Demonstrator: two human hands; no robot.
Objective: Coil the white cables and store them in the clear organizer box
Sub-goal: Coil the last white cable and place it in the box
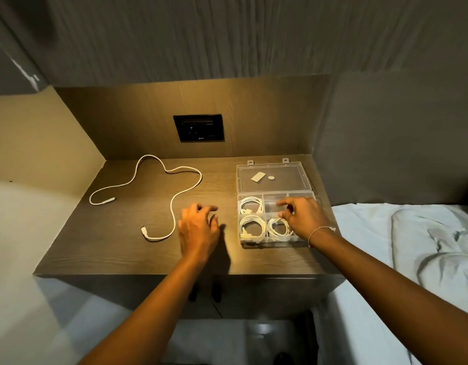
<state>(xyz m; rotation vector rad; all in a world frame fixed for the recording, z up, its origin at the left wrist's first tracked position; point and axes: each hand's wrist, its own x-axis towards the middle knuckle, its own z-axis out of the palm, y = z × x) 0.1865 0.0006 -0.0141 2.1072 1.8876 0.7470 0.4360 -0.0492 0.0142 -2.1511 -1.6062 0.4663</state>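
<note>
Left hand (198, 230) spread, empty; right hand (304, 219) (loosely curled) over organizer box (288, 181).

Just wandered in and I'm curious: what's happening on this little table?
A person is packing a clear organizer box on a wooden table. Three coiled white cables already sit in its compartments. The right hand hovers over the box, holding nothing; the left hand hovers above the table. One loose cable lies uncoiled to the left.
</note>
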